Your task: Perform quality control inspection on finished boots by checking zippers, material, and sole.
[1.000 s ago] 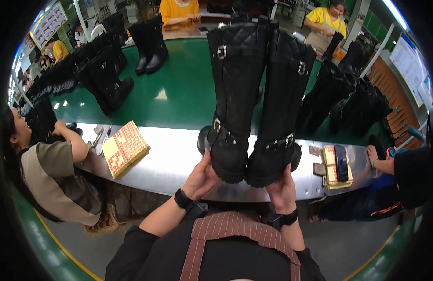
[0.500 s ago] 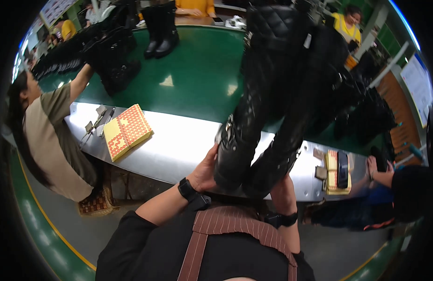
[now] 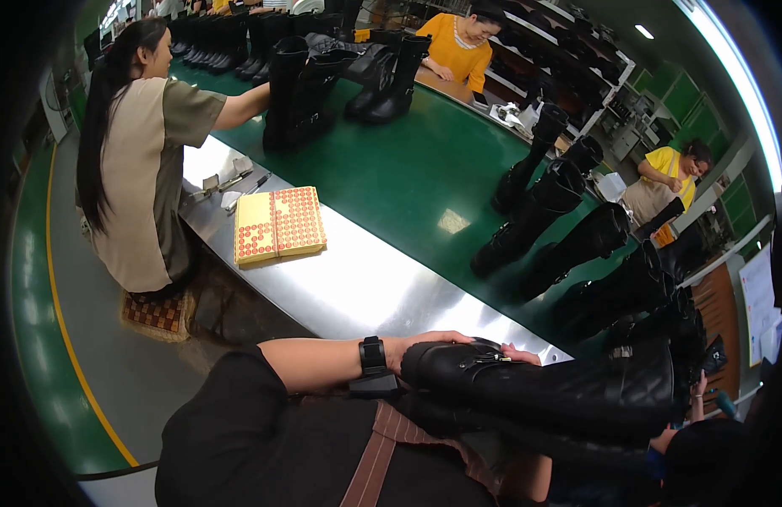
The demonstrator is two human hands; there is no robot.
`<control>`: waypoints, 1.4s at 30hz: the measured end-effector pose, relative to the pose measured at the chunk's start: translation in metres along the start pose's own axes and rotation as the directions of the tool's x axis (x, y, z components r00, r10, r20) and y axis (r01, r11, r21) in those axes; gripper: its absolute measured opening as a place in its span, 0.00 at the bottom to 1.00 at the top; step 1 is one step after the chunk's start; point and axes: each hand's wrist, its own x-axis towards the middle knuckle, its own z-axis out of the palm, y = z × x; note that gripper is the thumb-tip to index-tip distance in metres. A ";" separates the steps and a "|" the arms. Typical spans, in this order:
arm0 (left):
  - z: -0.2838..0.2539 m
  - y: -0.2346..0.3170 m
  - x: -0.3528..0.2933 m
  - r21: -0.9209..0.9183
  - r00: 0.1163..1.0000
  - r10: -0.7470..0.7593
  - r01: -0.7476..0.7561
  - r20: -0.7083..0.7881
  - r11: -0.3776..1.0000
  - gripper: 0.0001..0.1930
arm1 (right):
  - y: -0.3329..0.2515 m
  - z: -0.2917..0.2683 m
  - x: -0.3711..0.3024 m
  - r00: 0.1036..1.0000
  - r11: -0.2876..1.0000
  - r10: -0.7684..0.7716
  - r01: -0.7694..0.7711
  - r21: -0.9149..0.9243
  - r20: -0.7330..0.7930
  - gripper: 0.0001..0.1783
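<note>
A pair of tall black boots with buckles lies tilted across my front, toes to the left and shafts to the right. My left hand is closed round the toe end of the upper boot. The second boot shows only partly beneath it. Fingertips show past the far side of the upper boot; I cannot tell which hand they belong to. My right forearm passes under the boots, and the boots hide that hand.
A steel table edge borders a green surface. A banded yellow stack with red dots lies on the steel. Several black boots stand at right. At left a seated person touches boots; others sit beyond.
The boots have swung from upright to lying over to the right, low before me. My view has turned, showing more of the left person. The right hand has gone behind the boots.
</note>
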 end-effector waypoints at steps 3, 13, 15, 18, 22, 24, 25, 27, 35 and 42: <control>0.002 0.011 -0.005 0.065 0.999 0.019 -0.017 -0.032 0.998 0.19 | -0.023 0.023 -0.008 0.973 0.987 -0.154 0.141 -0.082 -0.172 0.23; 0.042 -0.017 -0.009 0.762 0.700 0.441 -0.229 0.561 -0.606 0.15 | -0.027 0.037 -0.002 0.895 0.928 0.098 -0.240 -0.284 -0.435 0.28; 0.036 -0.024 0.004 0.720 0.655 0.495 -0.111 0.572 -0.685 0.19 | -0.021 0.029 -0.017 0.956 0.809 0.113 -0.246 -0.534 -0.270 0.25; 0.028 -0.025 0.017 0.701 0.606 0.568 0.024 0.557 -0.713 0.24 | -0.001 0.021 -0.036 0.867 0.983 0.122 -0.172 -0.061 -0.482 0.19; 0.030 -0.028 0.019 0.719 0.598 0.617 0.096 0.511 -0.689 0.31 | 0.033 0.016 -0.041 0.821 0.944 0.209 -0.311 -0.108 -0.531 0.33; 0.036 -0.034 0.016 0.714 0.566 0.634 0.110 0.527 -0.692 0.32 | 0.045 0.029 -0.043 0.933 0.948 0.216 -0.271 -0.168 -0.290 0.48; 0.039 -0.037 0.013 0.755 0.554 0.692 0.163 0.463 -0.635 0.33 | 0.046 0.035 -0.045 0.936 0.958 0.244 -0.274 -0.088 -0.252 0.50; 0.044 -0.037 0.003 0.786 0.519 0.774 0.275 0.363 -0.553 0.40 | 0.045 0.053 -0.045 0.951 0.955 0.235 -0.264 -0.137 -0.199 0.53; 0.045 -0.007 -0.066 0.714 0.296 0.866 0.489 0.404 -0.501 0.26 | 0.018 0.105 0.001 0.967 0.954 0.098 -0.024 -0.298 0.235 0.51; 0.062 0.052 -0.108 0.905 0.213 0.972 0.386 0.103 -0.181 0.22 | 0.031 0.067 0.000 0.982 0.946 0.121 -0.158 -0.284 -0.143 0.25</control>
